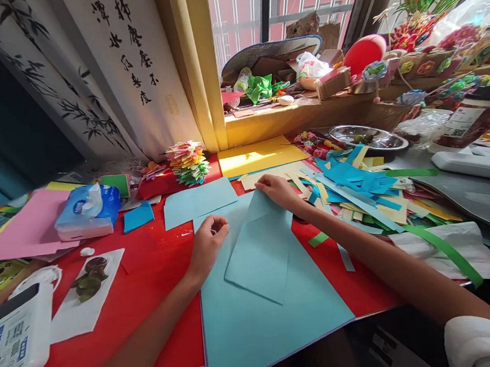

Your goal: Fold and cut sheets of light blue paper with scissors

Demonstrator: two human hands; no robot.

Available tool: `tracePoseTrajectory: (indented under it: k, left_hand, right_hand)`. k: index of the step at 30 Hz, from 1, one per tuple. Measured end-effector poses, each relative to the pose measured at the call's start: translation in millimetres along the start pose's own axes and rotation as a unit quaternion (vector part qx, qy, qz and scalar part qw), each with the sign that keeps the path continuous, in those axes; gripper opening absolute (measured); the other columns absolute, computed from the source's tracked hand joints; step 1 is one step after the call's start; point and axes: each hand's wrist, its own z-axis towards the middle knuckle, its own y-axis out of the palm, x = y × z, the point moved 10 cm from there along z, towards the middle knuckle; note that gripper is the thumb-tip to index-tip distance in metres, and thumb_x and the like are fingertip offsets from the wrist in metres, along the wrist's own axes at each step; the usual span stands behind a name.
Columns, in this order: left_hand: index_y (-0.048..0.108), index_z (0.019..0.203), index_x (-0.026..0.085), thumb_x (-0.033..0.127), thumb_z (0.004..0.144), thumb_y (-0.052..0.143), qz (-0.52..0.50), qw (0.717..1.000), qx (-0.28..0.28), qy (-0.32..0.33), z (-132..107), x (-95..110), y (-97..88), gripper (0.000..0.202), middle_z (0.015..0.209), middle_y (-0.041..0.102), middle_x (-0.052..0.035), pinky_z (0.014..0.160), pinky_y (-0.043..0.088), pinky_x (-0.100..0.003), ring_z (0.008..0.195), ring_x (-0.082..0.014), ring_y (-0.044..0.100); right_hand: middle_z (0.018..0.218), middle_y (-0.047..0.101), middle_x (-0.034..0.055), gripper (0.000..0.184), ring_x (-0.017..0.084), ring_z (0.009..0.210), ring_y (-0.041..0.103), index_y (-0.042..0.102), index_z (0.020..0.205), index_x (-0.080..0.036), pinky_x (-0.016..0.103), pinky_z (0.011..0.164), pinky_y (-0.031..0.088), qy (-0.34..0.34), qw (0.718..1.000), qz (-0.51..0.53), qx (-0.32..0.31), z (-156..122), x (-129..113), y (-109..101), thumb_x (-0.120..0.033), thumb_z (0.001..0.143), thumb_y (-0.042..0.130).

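Note:
My right hand [277, 192] pinches the top corner of a folded light-blue sheet of paper [261, 255], which slants over a larger light-blue sheet [278, 339]. To its left, my left hand [209, 243] hovers above the large sheet's left edge. Its fingers curl toward the thumb, and whether anything sits between them is hidden. Just beyond lies another light-blue piece [199, 201], flat on the red tabletop [167, 325].
Paper strips [359, 183] pile up at the right, near a metal bowl [368, 138]. A tissue pack [88, 210] and pink paper [28, 226] lie left. Behind stand a stack of folded paper pieces [187, 162] and yellow paper [262, 155]. A white device [19, 331] occupies the front left.

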Motion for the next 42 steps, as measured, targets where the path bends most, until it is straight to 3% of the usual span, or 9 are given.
tracePoseTrajectory:
  k: [5,9,17,21,28,42]
  left_hand:
    - [0.056,0.085,0.02,0.038,0.075,0.053,0.019,0.999,-0.028,0.01,2,-3,7.2,0.021,0.086,0.058,-0.0013,0.068,0.04,-0.024,0.074,-0.014,0.052]
    - [0.055,0.079,0.019,0.042,0.076,0.052,0.017,0.999,-0.032,0.001,1,-5,6.1,0.023,0.078,0.057,-0.0002,0.061,0.04,-0.023,0.068,-0.0132,0.051]
    - [0.056,0.083,0.019,0.041,0.076,0.05,-0.007,0.999,-0.037,-0.005,0,-3,6.4,0.024,0.081,0.058,-0.0015,0.061,0.041,-0.023,0.071,-0.0141,0.052]
    - [0.057,0.08,0.019,0.038,0.076,0.05,-0.005,0.999,-0.043,0.005,0,-1,7.7,0.02,0.081,0.059,-0.0012,0.063,0.04,-0.023,0.074,-0.0143,0.052]
    - [0.058,0.08,0.02,0.035,0.073,0.052,-0.037,0.998,-0.051,-0.009,1,-1,8.8,0.019,0.077,0.058,0.0,0.062,0.039,-0.023,0.071,-0.0139,0.051]
    - [0.057,0.072,0.018,0.034,0.068,0.055,-0.052,0.995,-0.076,-0.039,0,-7,15.3,0.017,0.07,0.056,0.0015,0.057,0.037,-0.022,0.063,-0.0123,0.048]
  right_hand:
    - [0.073,0.061,-0.0002,0.02,0.012,0.067,0.052,0.056,0.075,-0.018,0.022,0.059,0.037,-0.047,0.992,0.051,-0.102,-37,-48,52,-0.033,0.08,0.045]
    - [0.075,0.059,-0.0002,0.017,0.012,0.07,0.051,0.052,0.075,-0.018,0.023,0.061,0.036,-0.05,0.984,0.094,-0.143,-56,-65,68,-0.03,0.083,0.042]
    - [0.073,0.055,-0.0016,0.014,0.012,0.066,0.048,0.044,0.078,-0.021,0.022,0.058,0.034,-0.083,0.982,0.073,-0.152,-61,-72,71,-0.033,0.085,0.041]
    - [0.073,0.053,-0.0011,0.012,0.012,0.064,0.045,0.042,0.079,-0.021,0.022,0.057,0.032,-0.121,0.982,0.028,-0.14,-63,-75,71,-0.026,0.087,0.034]
    - [0.074,0.055,0.0006,0.012,0.013,0.062,0.045,0.042,0.081,-0.022,0.023,0.056,0.031,-0.125,0.983,-0.013,-0.13,-62,-74,69,-0.023,0.085,0.032]
    - [0.073,0.056,0.002,0.013,0.016,0.063,0.046,0.045,0.081,-0.022,0.024,0.055,0.03,-0.094,0.994,-0.06,-0.016,-25,-49,21,-0.027,0.085,0.033]
